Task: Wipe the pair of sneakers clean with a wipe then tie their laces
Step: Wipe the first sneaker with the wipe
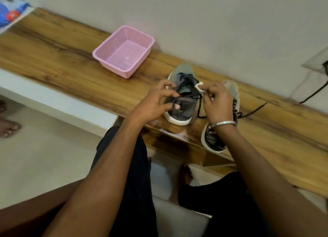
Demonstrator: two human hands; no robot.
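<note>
Lace-tying judged underway on left sneaker (184, 87): lace (188, 94) pinched by left hand (156, 103) and right hand (217, 105) (wipe (199, 86) also kept in right); next, ends to be crossed & knotted.

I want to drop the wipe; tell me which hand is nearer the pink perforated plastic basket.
Left. The left hand is on the near sneaker, just right of the basket; the right hand, pinching the white wipe, sits farther right.
</note>
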